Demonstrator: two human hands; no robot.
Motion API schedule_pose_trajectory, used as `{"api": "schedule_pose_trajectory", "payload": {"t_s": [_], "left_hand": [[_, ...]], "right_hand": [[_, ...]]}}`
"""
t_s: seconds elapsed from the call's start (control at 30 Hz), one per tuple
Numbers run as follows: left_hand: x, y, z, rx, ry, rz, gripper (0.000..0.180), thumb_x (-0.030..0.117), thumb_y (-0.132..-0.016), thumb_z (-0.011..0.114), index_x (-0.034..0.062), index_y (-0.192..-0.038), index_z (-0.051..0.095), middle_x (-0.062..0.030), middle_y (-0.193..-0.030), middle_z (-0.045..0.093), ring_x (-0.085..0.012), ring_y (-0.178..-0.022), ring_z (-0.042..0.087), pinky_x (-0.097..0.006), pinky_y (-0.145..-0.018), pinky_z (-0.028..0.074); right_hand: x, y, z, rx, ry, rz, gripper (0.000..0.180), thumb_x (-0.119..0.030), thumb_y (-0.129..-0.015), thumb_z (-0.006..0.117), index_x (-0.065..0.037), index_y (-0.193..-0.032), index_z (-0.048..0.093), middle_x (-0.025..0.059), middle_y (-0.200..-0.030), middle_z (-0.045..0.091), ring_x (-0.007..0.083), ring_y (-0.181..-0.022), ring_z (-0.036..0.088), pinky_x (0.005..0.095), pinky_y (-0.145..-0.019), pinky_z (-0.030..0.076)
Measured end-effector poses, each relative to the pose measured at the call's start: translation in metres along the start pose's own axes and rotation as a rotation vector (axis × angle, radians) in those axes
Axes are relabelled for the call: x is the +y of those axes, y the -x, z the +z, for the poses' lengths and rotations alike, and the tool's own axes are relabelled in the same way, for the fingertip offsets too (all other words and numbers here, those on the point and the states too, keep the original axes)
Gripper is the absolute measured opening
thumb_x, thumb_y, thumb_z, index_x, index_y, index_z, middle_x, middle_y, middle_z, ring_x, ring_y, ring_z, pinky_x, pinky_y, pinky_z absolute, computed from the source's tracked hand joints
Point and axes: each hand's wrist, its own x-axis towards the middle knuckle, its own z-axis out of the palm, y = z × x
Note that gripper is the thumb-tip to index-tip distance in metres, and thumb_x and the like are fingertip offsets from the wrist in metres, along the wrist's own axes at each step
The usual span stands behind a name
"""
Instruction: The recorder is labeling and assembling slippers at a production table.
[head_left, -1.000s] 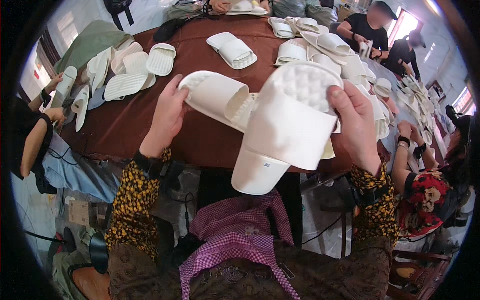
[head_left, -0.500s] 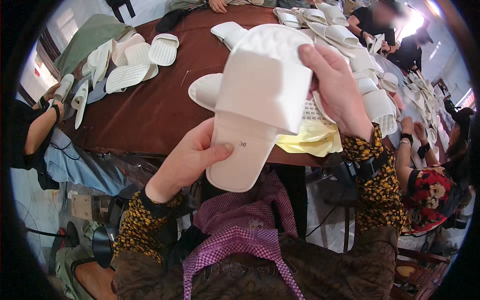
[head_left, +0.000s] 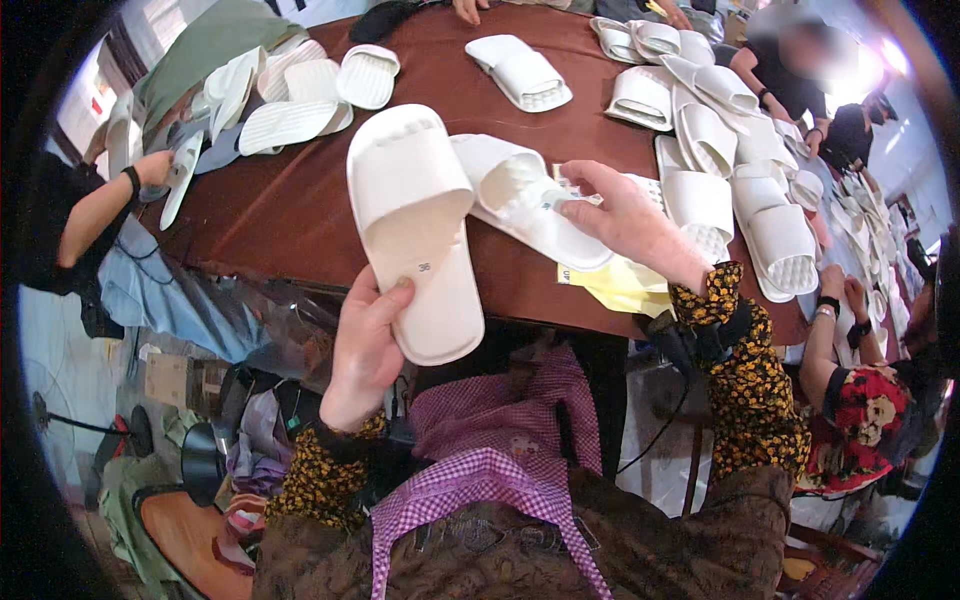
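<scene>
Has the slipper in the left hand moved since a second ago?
Yes, leftward: the held slipper appeared right of the lone slipper farther back on the brown table; now it appears left of it.

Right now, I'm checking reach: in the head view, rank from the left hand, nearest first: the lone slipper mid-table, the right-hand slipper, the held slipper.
1. Held slipper: gripped in the left hand.
2. Right-hand slipper: ahead and right, at the right hand.
3. Lone slipper: ahead, beyond both.
</scene>
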Motion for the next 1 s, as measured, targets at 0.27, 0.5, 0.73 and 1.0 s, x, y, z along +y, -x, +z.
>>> {"api": "schedule_pose_trajectory", "payload": {"t_s": [0.27,0.5,0.73,1.0], "left_hand": [[-0.026,0.005,0.012,0.035,0.049,0.071,0.038,-0.003,-0.088,0.049,-0.0045,-0.125,0.042,-0.0147,-0.120,0.055,-0.0218,-0.110,0.056,-0.034,-0.096,0.045],[-0.018,0.007,0.022,0.012,0.020,0.047,0.039,-0.004,-0.087,0.047,-0.0045,-0.126,0.040,-0.0153,-0.121,0.054,-0.0217,-0.112,0.055,-0.035,-0.097,0.044],[-0.006,-0.007,0.026,-0.018,-0.072,0.104,0.043,-0.002,-0.087,0.047,-0.0051,-0.129,0.038,-0.0157,-0.122,0.055,-0.0222,-0.110,0.056,-0.034,-0.097,0.043],[0.012,-0.047,0.019,-0.027,-0.499,0.230,0.052,0.003,-0.085,0.049,-0.0080,-0.133,0.033,-0.0221,-0.125,0.049,-0.0250,-0.113,0.051,-0.034,-0.098,0.039]], "right_hand": [[-0.005,0.003,0.002,-0.091,0.135,0.045,0.055,-0.020,-0.081,0.068,-0.003,-0.128,0.047,0.0125,-0.111,0.059,0.0212,-0.100,0.055,0.0318,-0.090,0.042],[-0.023,0.011,-0.002,-0.173,0.233,0.000,0.045,-0.027,-0.079,0.067,0.000,-0.113,0.055,0.0207,-0.101,0.057,0.0364,-0.096,0.056,0.0402,-0.086,0.045],[-0.036,0.025,0.002,-0.181,0.293,0.009,0.039,-0.024,-0.078,0.068,-0.002,-0.109,0.059,0.0149,-0.099,0.058,0.0295,-0.091,0.059,0.0369,-0.079,0.047],[-0.039,0.027,0.005,-0.185,0.211,0.000,0.031,-0.019,-0.081,0.065,-0.001,-0.105,0.059,0.0144,-0.094,0.060,0.0282,-0.084,0.060,0.0371,-0.075,0.048]]}}
